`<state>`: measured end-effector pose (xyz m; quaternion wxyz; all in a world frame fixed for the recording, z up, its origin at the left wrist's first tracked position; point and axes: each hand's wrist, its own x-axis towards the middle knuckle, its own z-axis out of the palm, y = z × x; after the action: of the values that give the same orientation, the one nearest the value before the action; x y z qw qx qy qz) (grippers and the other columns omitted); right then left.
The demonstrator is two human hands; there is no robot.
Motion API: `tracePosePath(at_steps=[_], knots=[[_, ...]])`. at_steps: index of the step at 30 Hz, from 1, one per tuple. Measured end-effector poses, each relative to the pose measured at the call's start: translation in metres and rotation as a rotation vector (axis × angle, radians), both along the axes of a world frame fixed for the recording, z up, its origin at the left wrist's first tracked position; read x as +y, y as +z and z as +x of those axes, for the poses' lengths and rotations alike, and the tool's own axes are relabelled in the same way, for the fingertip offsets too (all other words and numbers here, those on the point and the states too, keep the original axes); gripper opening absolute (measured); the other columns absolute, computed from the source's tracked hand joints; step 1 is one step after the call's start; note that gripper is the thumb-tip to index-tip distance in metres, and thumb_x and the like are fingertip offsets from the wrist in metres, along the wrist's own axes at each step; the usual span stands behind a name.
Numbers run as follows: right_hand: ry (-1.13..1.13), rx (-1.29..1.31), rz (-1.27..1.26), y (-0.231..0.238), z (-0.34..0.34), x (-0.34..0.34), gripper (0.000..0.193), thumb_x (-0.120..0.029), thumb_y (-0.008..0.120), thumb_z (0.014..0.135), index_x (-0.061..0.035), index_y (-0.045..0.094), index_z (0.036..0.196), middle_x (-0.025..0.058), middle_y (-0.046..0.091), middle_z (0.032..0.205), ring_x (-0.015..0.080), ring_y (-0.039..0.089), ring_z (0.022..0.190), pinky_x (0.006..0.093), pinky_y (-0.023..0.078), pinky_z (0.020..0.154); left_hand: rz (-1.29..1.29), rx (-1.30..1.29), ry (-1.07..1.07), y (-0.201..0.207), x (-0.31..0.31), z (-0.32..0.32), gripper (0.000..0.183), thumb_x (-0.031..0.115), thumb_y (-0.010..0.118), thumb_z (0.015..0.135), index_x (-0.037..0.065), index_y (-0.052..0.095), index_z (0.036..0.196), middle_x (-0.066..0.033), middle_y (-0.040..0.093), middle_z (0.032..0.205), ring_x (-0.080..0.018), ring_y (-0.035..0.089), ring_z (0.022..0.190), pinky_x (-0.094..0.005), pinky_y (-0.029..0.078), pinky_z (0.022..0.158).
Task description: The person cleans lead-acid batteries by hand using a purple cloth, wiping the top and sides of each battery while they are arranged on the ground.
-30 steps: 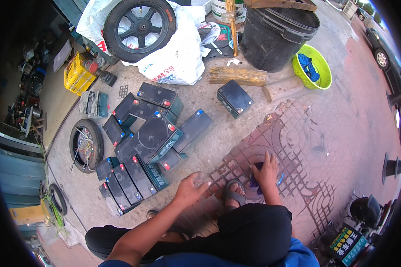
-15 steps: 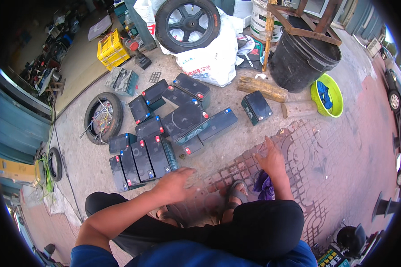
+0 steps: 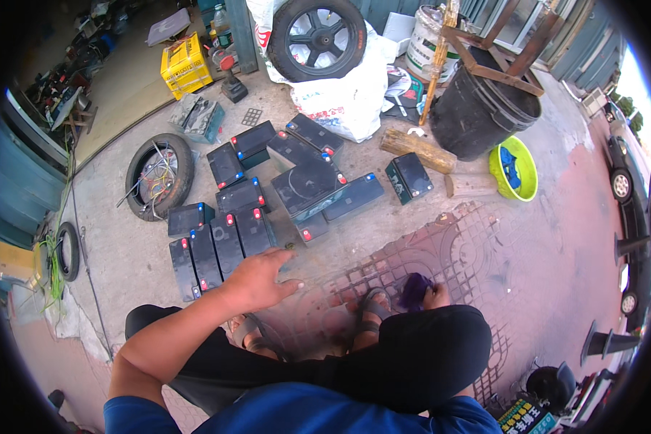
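My left hand (image 3: 262, 281) hovers by the near row of black batteries (image 3: 226, 242), fingers stretched out and holding nothing. Low by my right knee, my right hand (image 3: 435, 296) grips a dark purple cloth (image 3: 414, 292); most of its fingers are hidden. More black batteries with red and blue terminal caps lie ahead, among them a large one (image 3: 307, 184) resting over others. A single battery (image 3: 408, 178) stands apart on the right.
A tire with wires in it (image 3: 159, 177) lies left. Behind stand a yellow crate (image 3: 184, 66), a cordless drill (image 3: 231, 81), a wheel (image 3: 317, 40) on white sacks and a black bucket (image 3: 477, 108). A log (image 3: 418, 150) and green basin (image 3: 517, 189) are right.
My right hand has dropped from above the paving to beside my knee and taken hold of the purple cloth. My left hand has shifted slightly left. The view has tilted a little.
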<state>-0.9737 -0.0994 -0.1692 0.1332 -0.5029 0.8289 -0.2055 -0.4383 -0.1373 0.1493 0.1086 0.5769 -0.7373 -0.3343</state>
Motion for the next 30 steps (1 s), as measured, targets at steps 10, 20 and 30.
tracePosePath(at_steps=[10, 20, 30], knots=[[0.749, -0.807, -0.059, 0.424, 0.115, -0.151, 0.019, -0.015, 0.069, 0.108, -0.0064, 0.071, 0.124, -0.0051, 0.072, 0.109, 0.0072, 0.065, 0.097, 0.0250, 0.051, 0.093, 0.016, 0.373, -0.129, 0.076, -0.021, 0.006, 0.083, 0.040, 0.084, 0.096, -0.004, 0.050, 0.157, -0.0264, 0.059, 0.154, -0.0373, 0.063, 0.140, -0.0461, 0.053, 0.114], [0.991, -1.181, 0.065, 0.445, 0.281, -0.159, 0.026, -0.017, 0.062, 0.113, -0.0034, 0.069, 0.133, -0.0020, 0.074, 0.116, 0.0076, 0.069, 0.104, 0.0274, 0.054, 0.098, 0.214, 1.263, 0.090, 0.097, -0.038, -0.012, 0.068, 0.048, 0.073, 0.106, 0.004, 0.055, 0.155, -0.0107, 0.066, 0.144, -0.0184, 0.066, 0.128, -0.0387, 0.052, 0.112], [0.848, -1.561, -0.137, 0.438, 0.296, -0.175, 0.017, -0.020, 0.056, 0.114, -0.0109, 0.064, 0.126, 0.0071, 0.075, 0.121, 0.0215, 0.074, 0.108, 0.0430, 0.060, 0.097, 0.000, 1.776, 0.420, 0.097, -0.053, 0.047, 0.050, 0.042, 0.063, 0.113, 0.003, 0.063, 0.144, -0.0110, 0.071, 0.141, -0.0243, 0.071, 0.127, -0.0434, 0.054, 0.114]])
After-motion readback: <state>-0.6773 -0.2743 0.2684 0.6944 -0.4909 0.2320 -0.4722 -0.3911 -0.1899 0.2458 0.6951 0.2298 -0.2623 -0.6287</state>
